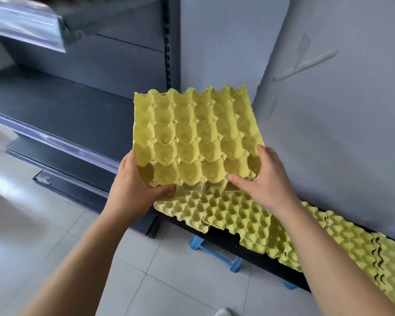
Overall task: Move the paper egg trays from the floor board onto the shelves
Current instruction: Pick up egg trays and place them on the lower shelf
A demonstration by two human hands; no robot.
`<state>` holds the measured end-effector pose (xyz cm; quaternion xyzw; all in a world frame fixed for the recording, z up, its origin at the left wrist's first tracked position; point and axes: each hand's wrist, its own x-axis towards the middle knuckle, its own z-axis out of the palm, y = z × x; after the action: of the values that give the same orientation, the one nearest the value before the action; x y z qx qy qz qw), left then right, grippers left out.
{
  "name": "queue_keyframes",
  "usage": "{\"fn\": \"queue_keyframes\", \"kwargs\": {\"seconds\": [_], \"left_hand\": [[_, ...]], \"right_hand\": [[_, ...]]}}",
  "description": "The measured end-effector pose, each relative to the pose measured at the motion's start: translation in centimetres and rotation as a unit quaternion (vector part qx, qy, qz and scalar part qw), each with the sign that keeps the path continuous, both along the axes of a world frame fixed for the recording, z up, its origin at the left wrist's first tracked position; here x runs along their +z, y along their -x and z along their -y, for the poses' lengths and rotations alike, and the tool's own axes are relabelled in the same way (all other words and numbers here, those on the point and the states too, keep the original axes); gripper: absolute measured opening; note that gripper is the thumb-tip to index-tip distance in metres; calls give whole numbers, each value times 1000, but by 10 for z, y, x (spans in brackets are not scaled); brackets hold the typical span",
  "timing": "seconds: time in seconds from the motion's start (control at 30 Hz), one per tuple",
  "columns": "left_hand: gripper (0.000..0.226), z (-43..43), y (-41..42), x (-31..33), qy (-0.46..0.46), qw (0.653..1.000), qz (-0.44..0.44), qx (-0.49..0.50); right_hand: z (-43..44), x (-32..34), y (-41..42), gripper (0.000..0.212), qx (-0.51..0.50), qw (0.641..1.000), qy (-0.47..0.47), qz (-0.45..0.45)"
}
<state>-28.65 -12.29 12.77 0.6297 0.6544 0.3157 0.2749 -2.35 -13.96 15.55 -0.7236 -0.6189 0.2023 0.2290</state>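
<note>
A yellow paper egg tray (196, 135) is lifted in the air, cups facing me, tilted up. My left hand (132, 185) grips its near-left corner and my right hand (265, 185) grips its near-right corner. Below it, more yellow egg trays (233, 213) lie in overlapping stacks on a black floor board (249, 245) running to the lower right. The dark grey shelves (73, 106) stand to the left of the held tray, and the tray's left edge is beside the middle shelf.
The board rests on blue plastic supports (214, 249) on a pale tiled floor (55, 224). A grey wall (328, 110) rises behind the board. An upper shelf with a clear price strip (32, 30) juts out at top left. A slotted upright (168, 42) borders the shelving.
</note>
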Motion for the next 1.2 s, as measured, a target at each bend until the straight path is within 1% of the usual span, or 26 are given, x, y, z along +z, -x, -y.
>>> {"fn": "queue_keyframes", "kwargs": {"seconds": [0.17, 0.3, 0.5, 0.6, 0.77, 0.93, 1.2], "left_hand": [[102, 7, 104, 12, -20, 999, -7, 24], [106, 6, 185, 20, -11, 999, -14, 45], [101, -8, 286, 27, 20, 997, -9, 81], [104, -27, 330, 25, 31, 995, -15, 95], [102, -69, 393, 15, 45, 992, -28, 113], [99, -116, 444, 4, 46, 993, -3, 113], [97, -184, 531, -10, 51, 992, -14, 116]], "right_hand": [[-11, 7, 105, 103, 33, 999, 1, 2], [-23, 7, 185, 103, 55, 998, 5, -5], [-50, 7, 283, 101, 98, 995, 22, -15], [-72, 2, 325, 102, 116, 992, 28, -26], [-120, -11, 385, 100, 134, 990, 32, -33], [-171, -25, 437, 98, 136, 989, 43, -46], [-234, -37, 526, 99, 126, 989, 62, -55]]}}
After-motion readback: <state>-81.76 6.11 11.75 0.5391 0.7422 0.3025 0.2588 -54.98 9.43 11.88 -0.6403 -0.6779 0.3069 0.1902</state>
